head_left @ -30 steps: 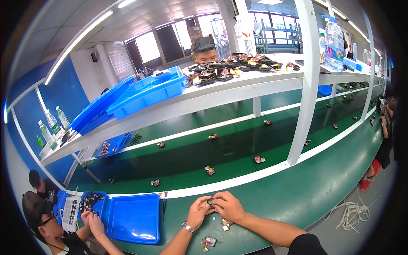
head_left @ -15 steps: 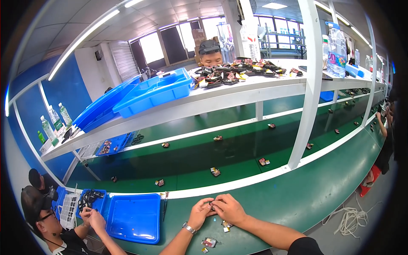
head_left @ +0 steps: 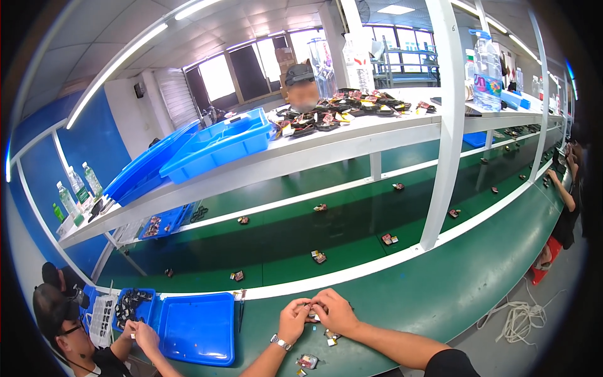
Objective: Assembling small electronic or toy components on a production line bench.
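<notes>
My left hand [head_left: 293, 321] and my right hand [head_left: 335, 313] meet over the green bench, both closed with fingertips pinched together. Between them is a small electronic assembly [head_left: 314, 313], mostly covered by the fingers, with a pale patch showing. Just below my right hand lies a small part with silver and yellow pieces [head_left: 331, 338]. Nearer the bench's front edge, beside my left wrist, rests another small assembly [head_left: 307, 361] with a reddish board and a clear edge. A tiny light-blue piece [head_left: 315, 328] sits beneath my fingers.
Left of my hands stands a blue tray [head_left: 196, 329], with tweezers [head_left: 242, 311] beside it. A co-worker's hands [head_left: 139, 333] work further left. Beyond a white rail, small assemblies [head_left: 319, 256] are spaced along a green belt. A raised shelf [head_left: 370, 133] on white posts crosses ahead.
The view has shifted slightly. Between my fingers, a pale part of the held assembly now shows more. The co-worker's hands at the left have moved a little.
</notes>
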The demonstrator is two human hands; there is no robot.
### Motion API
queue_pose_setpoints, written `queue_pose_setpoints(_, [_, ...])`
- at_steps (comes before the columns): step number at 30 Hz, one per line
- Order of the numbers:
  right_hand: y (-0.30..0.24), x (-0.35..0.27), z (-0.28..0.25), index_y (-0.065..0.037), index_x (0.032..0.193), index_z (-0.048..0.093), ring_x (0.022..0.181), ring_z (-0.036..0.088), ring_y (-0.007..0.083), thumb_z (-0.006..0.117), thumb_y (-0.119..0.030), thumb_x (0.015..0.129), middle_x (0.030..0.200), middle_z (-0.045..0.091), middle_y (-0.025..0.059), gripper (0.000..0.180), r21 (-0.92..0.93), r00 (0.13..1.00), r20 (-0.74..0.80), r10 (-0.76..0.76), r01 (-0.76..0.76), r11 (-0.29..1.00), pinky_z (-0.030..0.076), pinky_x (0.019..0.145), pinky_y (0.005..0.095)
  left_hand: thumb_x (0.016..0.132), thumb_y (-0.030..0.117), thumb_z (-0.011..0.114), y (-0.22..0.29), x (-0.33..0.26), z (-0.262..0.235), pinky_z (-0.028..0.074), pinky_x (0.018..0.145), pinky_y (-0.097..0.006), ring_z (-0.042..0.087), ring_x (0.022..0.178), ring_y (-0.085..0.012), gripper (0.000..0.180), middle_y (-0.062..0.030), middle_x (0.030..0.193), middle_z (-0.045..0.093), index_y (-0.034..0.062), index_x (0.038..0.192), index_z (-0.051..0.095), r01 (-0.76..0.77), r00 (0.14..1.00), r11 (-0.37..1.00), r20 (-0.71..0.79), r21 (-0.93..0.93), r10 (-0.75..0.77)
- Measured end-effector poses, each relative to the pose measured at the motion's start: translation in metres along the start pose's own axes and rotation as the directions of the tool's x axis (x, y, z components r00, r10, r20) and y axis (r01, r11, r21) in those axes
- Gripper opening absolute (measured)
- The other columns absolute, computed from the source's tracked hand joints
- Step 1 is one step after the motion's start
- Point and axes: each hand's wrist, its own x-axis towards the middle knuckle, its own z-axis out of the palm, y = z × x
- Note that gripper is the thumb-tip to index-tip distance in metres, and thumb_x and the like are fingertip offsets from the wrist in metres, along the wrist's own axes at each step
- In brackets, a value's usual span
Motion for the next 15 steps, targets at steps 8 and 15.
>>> queue_pose_setpoints(8, [0.01, 0.011, -0.003, -0.001, 0.099, 0.064, 0.072, 0.065, 0.0161, 0.065, -0.003, 0.083, 0.092, 0.061, 0.0107, 0.016, 0.136, 0.991, 0.084, 0.105, -0.116, 0.984, 0.053, 0.065, 0.028, 0.094, 0.004, 0.052, -0.001, 0.0, -0.001, 0.054, 0.068, -0.024, 0.066, 0.086, -0.0147, 0.027, -0.012, 0.1, 0.068, 0.0002, 0.121, 0.051, -0.081, 0.996, 0.99, -0.029, 0.112, 0.084])
queue_pose_setpoints(15, [0.111, 0.102, -0.053, 0.0, 0.084, 0.066, 0.077, 0.066, 0.0246, 0.072, -0.007, 0.076, 0.084, 0.064, 0.0137, 0.013, -0.149, 0.927, -0.346, 0.146, -0.208, 0.967, 0.054, 0.07, 0.034, 0.095, 0.003, 0.048, -0.002, 0.003, -0.012, 0.057, 0.081, -0.034, 0.066, 0.097, -0.0257, 0.031, -0.0221, 0.118, 0.06, -0.0035, 0.126, 0.043, -0.106, 0.994, 0.991, -0.025, -0.083, 0.104])
